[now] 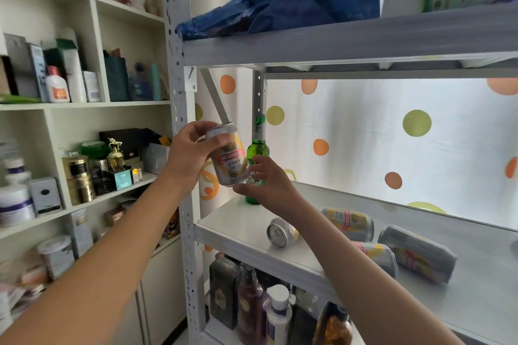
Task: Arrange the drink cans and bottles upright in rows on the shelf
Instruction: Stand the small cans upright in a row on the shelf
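The left hand (186, 158) has its grip curled round a silver drink can with a red and yellow label (228, 155), held above the white metal shelf (241, 230), long axis near upright, top tilted slightly left. The right hand (267, 183) touches the can's base, fingers relaxed, in front of an upright green glass bottle (257, 148). Four more cans lie on their sides on the shelf; the nearest fallen can (281, 232) points its top toward the camera.
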Available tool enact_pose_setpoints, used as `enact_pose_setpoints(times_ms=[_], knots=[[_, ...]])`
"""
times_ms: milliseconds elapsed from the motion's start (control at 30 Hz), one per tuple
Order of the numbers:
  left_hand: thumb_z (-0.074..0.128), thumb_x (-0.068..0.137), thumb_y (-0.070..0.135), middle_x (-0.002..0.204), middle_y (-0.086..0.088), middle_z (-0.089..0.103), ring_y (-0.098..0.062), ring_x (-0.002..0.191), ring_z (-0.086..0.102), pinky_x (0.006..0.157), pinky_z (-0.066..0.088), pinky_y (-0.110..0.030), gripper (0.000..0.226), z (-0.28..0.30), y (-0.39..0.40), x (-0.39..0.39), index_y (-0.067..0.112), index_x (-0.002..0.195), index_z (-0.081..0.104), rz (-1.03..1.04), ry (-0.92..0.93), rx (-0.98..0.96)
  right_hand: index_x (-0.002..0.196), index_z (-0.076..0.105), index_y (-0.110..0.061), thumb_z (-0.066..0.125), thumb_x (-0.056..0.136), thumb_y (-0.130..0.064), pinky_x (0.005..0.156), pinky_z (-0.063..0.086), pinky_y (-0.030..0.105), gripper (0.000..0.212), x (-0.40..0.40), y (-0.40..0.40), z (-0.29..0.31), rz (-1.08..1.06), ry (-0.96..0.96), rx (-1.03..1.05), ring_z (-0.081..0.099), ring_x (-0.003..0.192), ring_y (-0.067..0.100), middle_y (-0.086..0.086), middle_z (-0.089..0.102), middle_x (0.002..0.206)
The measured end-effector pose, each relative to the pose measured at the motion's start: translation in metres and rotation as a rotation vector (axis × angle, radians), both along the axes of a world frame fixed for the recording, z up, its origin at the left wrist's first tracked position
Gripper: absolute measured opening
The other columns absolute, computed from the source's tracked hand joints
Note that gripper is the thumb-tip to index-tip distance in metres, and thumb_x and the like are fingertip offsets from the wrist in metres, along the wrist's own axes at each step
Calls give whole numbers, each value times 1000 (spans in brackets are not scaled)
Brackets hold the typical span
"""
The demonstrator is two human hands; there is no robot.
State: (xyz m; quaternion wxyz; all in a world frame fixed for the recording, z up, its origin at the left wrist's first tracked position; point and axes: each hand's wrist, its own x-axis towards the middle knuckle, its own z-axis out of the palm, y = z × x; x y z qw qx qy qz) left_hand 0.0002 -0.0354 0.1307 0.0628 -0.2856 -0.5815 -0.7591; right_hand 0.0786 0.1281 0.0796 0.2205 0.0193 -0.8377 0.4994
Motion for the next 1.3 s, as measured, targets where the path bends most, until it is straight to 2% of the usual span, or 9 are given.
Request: enact_pose_setpoints(times_ms=[133, 200, 333, 567, 733, 867, 1000, 1167, 1300], knots=[[71, 79, 3, 104, -7, 67, -24, 96, 65, 79, 57, -37, 29, 9, 3, 7, 9, 106, 62, -104, -6, 27, 117, 63, -17, 84, 77, -25, 74, 50, 12, 46, 6, -6, 14, 107, 34, -34, 66, 91, 2, -4, 71, 104], [70, 80, 0, 111, -11, 66, -26, 98, 65, 82, 57, -40, 29, 12, 2, 7, 10, 105, 62, -124, 0, 2, 112, 66, -11, 82, 79, -21, 67, 49, 10, 38, 6, -9, 18, 134, 44, -97, 68, 82, 2, 0, 73, 101], [68, 81, 0, 111, -12, 66, -27, 98, 65, 84, 57, -41, 32, 14, 2, 6, 7, 111, 60, -153, 8, -32, 114, 66, -9, 84, 75, -15, 72, 52, 22, 43, 2, -6, 23, 130, 50, -262, 71, 93, 23, 10, 73, 105], [77, 69, 16, 114, -10, 68, -31, 107, 64, 90, 54, -46, 34, 5, -1, -3, 15, 102, 66, -142, 59, -122, 117, 63, -6, 81, 77, -7, 60, 50, 8, 43, -6, -14, 20, 142, 31, -196, 68, 86, 10, 9, 71, 107], [72, 82, 9, 109, -4, 68, -22, 108, 63, 89, 56, -39, 25, -1, -5, -7, 15, 105, 67, -57, 193, -284, 114, 64, -8, 80, 78, -4, 67, 54, 16, 40, -22, -22, 4, 108, 51, -244, 69, 86, 14, 5, 72, 101], [64, 91, 25, 128, 19, 53, 7, 115, 44, 102, 35, -23, 24, -12, -12, -14, 28, 115, 63, 162, 430, -529, 114, 63, -5, 81, 75, -2, 67, 53, 18, 43, -38, -27, -14, 43, 53, -242, 69, 84, 13, 5, 71, 100], [52, 98, 26, 147, 9, 41, -9, 135, 34, 107, 25, -25, 31, -34, -22, -25, 28, 129, 53, 403, 652, -728, 110, 57, -13, 79, 76, -1, 71, 55, 22, 42, -52, -33, -33, -16, 2, -192, 66, 86, 13, -6, 65, 94], [55, 95, 17, 149, 4, 39, -14, 140, 29, 109, 19, -25, 38, -58, -34, -29, 23, 132, 52, 446, 679, -805, 117, 49, -12, 76, 78, 1, 70, 52, 21, 50, -67, -40, -56, -65, -86, -178, 63, 91, 15, -7, 61, 96], [61, 87, 10, 144, -6, 47, -26, 142, 28, 118, 16, -45, 41, -75, -44, -37, 16, 128, 56, 598, 882, -976, 116, 47, -12, 78, 77, -1, 80, 56, 32, 50, -77, -43, -71, -100, -131, -171, 65, 100, 22, 2, 62, 108]])
